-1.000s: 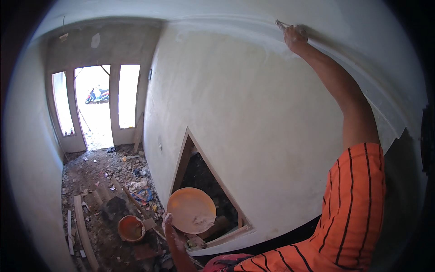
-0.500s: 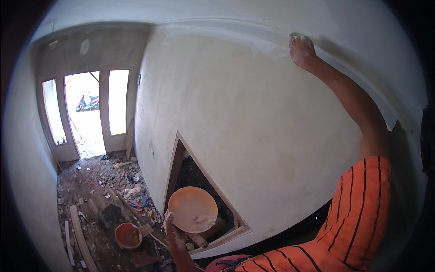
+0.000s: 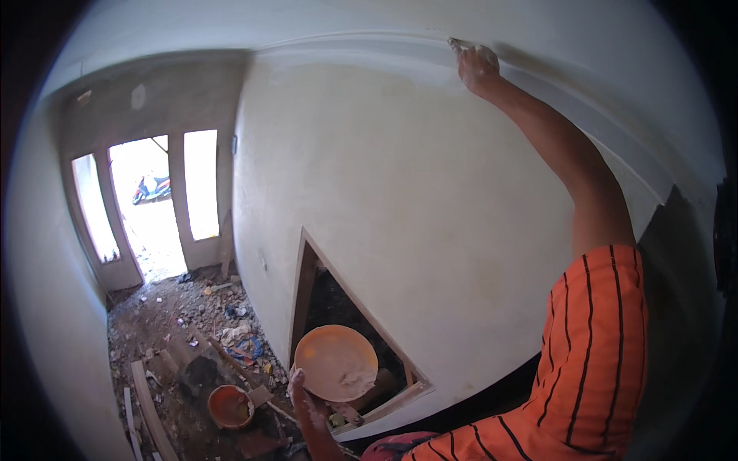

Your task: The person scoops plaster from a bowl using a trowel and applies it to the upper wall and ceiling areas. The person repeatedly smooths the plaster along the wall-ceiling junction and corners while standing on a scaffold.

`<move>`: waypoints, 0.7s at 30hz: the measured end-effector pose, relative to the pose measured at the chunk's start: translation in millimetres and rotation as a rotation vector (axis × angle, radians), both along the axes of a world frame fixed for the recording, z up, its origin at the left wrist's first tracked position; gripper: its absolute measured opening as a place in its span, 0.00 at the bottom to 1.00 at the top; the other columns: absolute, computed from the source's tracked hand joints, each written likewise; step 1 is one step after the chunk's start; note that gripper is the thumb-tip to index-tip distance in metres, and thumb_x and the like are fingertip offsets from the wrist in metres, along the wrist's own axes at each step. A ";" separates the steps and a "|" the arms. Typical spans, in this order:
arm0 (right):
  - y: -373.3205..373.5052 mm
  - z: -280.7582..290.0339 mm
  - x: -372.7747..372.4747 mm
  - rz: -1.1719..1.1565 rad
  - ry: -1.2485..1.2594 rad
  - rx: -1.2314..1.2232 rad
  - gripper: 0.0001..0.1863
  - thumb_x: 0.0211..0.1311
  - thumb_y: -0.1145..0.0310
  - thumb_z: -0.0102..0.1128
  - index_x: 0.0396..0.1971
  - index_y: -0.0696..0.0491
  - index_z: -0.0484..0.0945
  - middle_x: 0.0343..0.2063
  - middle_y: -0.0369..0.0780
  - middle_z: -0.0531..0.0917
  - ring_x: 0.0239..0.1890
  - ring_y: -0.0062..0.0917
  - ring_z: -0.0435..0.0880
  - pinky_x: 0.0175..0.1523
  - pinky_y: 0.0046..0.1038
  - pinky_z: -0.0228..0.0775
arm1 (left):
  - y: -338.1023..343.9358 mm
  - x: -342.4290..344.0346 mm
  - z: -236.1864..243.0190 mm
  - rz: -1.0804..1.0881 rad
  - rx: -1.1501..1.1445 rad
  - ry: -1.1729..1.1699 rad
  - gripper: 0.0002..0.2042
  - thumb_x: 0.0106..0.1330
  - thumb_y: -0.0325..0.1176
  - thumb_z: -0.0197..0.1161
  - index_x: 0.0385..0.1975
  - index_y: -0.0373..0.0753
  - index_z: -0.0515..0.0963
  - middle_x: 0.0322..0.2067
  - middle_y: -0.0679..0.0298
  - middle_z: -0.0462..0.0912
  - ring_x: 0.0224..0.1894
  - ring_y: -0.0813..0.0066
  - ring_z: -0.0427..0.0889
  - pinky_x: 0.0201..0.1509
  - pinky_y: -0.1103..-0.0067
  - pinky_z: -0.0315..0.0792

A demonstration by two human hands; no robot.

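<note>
My left hand (image 3: pixel 301 398) grips an orange bowl (image 3: pixel 306 352) by its near left side, low in front of the wall. Pale wet plaster (image 3: pixel 338 370) lies inside the bowl and coats its inner wall. Raised overhead, my right hand (image 3: pixel 478 66) is closed against the cornice (image 3: pixel 384 48) where wall meets ceiling. White plaster smears its fingers; whatever they may hold is too small to make out. A smooth whitish band runs along the cornice, and the wall (image 3: pixel 430 207) below it is pale and bare.
Far below, an orange bucket (image 3: pixel 231 406) stands among planks (image 3: pixel 152 407) and rubble (image 3: pixel 173 307). A triangular framed opening (image 3: pixel 338 292) cuts the wall beside the bowl. At the far end are a bright doorway (image 3: pixel 154 230) and a motorbike (image 3: pixel 152 189) outside.
My right hand has slid leftward along the cornice. The bowl in my left hand sits slightly lower and further right in the picture, as the whole view has shifted a little.
</note>
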State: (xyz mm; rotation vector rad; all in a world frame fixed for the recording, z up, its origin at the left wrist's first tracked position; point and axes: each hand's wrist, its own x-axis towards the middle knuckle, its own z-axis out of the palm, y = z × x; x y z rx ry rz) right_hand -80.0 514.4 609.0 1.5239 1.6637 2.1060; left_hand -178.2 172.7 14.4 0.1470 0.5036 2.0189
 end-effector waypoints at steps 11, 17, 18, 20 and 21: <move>-188.7 -21.6 204.5 0.033 0.066 -0.037 0.47 0.56 0.68 0.58 0.73 0.53 0.43 0.29 0.40 0.85 0.31 0.31 0.84 0.35 0.36 0.74 | 7.0 40.7 43.7 -0.176 0.136 0.095 0.27 0.64 0.45 0.57 0.57 0.32 0.68 0.49 0.55 0.75 0.52 0.64 0.76 0.57 0.68 0.71; -261.3 -34.7 294.0 0.162 0.096 0.053 0.47 0.54 0.76 0.53 0.74 0.39 0.44 0.23 0.46 0.83 0.28 0.42 0.84 0.36 0.43 0.76 | -1.5 79.3 47.4 -0.309 0.171 0.076 0.27 0.64 0.44 0.58 0.58 0.33 0.68 0.49 0.55 0.75 0.53 0.63 0.76 0.57 0.67 0.70; -268.0 -36.2 303.5 0.130 0.122 0.062 0.47 0.55 0.76 0.53 0.74 0.37 0.44 0.22 0.46 0.83 0.27 0.42 0.84 0.36 0.44 0.76 | -3.9 85.0 48.4 -0.332 0.171 0.063 0.27 0.64 0.44 0.58 0.58 0.33 0.67 0.49 0.55 0.75 0.53 0.62 0.76 0.57 0.67 0.71; -284.4 -42.2 322.1 0.047 0.177 0.078 0.47 0.55 0.76 0.52 0.73 0.33 0.44 0.21 0.46 0.83 0.27 0.42 0.84 0.35 0.45 0.76 | -7.2 94.5 51.7 -0.398 0.158 0.043 0.26 0.64 0.44 0.59 0.57 0.33 0.68 0.49 0.55 0.75 0.52 0.62 0.76 0.56 0.65 0.71; -291.9 -46.1 328.5 0.015 0.186 0.099 0.47 0.55 0.76 0.53 0.73 0.32 0.44 0.21 0.45 0.83 0.27 0.42 0.84 0.35 0.45 0.76 | -8.6 98.8 52.8 -0.427 0.150 0.033 0.26 0.64 0.44 0.59 0.56 0.33 0.68 0.49 0.55 0.75 0.52 0.61 0.76 0.55 0.65 0.72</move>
